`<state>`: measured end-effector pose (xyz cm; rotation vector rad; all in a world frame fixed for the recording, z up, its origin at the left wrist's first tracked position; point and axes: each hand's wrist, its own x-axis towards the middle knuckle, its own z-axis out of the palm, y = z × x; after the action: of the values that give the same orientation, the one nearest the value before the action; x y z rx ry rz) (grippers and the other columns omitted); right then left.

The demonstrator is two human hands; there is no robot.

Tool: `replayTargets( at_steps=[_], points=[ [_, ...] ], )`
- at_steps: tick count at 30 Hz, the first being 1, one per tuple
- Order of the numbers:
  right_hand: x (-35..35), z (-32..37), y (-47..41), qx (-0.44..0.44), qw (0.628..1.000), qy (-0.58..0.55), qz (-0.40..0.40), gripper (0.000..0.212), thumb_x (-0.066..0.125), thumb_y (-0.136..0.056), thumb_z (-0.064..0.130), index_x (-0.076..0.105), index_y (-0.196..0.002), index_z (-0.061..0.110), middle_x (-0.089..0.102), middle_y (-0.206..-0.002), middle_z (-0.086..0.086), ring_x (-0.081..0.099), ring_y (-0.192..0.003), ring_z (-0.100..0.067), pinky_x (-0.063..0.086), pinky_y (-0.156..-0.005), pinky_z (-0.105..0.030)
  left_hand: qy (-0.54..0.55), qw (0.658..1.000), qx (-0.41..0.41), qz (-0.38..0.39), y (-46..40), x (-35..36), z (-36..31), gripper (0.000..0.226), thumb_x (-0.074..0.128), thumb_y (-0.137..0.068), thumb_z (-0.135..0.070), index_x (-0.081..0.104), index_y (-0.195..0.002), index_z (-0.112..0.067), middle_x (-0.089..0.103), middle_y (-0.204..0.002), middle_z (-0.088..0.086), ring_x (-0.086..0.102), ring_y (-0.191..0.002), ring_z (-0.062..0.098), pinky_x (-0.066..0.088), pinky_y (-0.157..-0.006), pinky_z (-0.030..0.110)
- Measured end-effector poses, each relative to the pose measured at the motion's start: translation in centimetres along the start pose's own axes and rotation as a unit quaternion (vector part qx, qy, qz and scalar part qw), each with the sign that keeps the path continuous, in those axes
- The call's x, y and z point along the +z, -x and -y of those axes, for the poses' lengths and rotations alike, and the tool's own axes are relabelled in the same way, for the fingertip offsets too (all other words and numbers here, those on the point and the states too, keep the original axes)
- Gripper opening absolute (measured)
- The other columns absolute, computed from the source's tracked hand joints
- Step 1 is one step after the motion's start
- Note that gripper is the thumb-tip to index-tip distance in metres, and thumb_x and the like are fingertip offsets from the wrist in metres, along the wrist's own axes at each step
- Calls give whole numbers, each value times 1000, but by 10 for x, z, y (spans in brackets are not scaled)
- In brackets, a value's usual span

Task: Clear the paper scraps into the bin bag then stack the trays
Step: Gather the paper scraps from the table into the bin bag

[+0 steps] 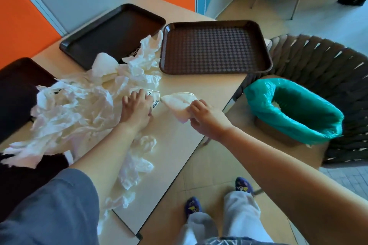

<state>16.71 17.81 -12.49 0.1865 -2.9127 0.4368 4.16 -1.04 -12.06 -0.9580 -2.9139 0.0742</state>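
Crumpled white paper scraps point(75, 109) lie heaped across the left and middle of the table. My left hand point(136, 106) grips a printed scrap point(154, 98) at the heap's right edge. My right hand point(207, 119) holds a folded white paper piece point(177, 102) just above the table's right edge. A brown patterned tray point(215, 47) sits at the far right of the table, a second dark tray point(111, 32) at the far left. The green bin bag point(292, 109) lines a box on the floor to the right, its mouth open.
Another dark tray point(16, 89) lies at the left edge under the paper. A woven dark chair point(326, 59) stands behind the bin. The table's point(199, 89) right edge runs diagonally past my feet. More scraps point(133, 167) lie under my left forearm.
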Motion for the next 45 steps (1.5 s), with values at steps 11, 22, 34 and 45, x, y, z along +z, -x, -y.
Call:
replayTargets(
  at_steps=[11,22,34,45],
  points=[
    [-62,-73,13,35,997,28,-69,27,48,-74,23,65,-84,6,65,-81,-12,64,-72,-30,53,-51,-29,66,982,90,-152,-50,-35,-70,41,59,-56,-21,67,-95,-16,57,-91,8,40,-85,26,36,-66,36],
    [-112,-205,90,145,982,105,-53,31,42,-68,32,62,-72,8,60,-67,-9,60,-58,-28,44,-41,-27,175,949,228,-129,-117,-25,-217,36,50,-65,-29,59,-98,-17,55,-97,8,41,-87,25,48,-66,40],
    [-82,-312,207,334,939,17,80,30,51,-85,12,52,-115,8,59,-107,-15,52,-103,-34,51,-70,-43,210,924,320,-5,-139,13,-376,43,47,-67,-29,61,-102,-8,57,-106,14,48,-94,30,52,-74,46],
    [-36,-333,207,436,874,-74,202,26,40,-88,-3,51,-112,-4,44,-114,-21,49,-106,-37,45,-85,-42,208,926,299,97,-155,39,-418,42,56,-67,-22,61,-106,-7,56,-105,17,48,-95,36,47,-84,45]
  ],
)
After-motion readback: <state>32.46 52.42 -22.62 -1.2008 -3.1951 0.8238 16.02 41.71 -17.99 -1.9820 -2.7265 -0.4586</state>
